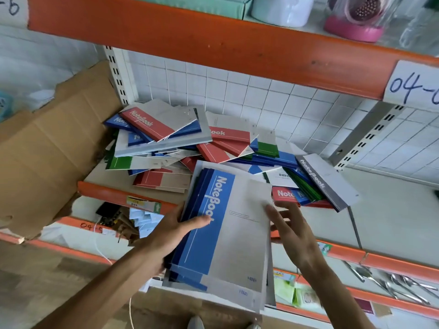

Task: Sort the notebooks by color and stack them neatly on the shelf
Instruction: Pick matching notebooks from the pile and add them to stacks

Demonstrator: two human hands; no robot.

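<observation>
The notebooks (221, 233) look like paper with smooth card covers, slight sheen on the blue band, matt on the grey part. Shelf (190, 36) edges are orange painted metal, a bit scuffed. Over at 9 o'clock there's a torn cardboard sheet (47, 150), rough and matt brown. Back panel is a white wire grid (261, 98), and at 1 o'clock a glossy clear plastic jar (356, 17).

Stockroom: orange shelving (213, 39) with handwritten location labels (414, 84).
</observation>
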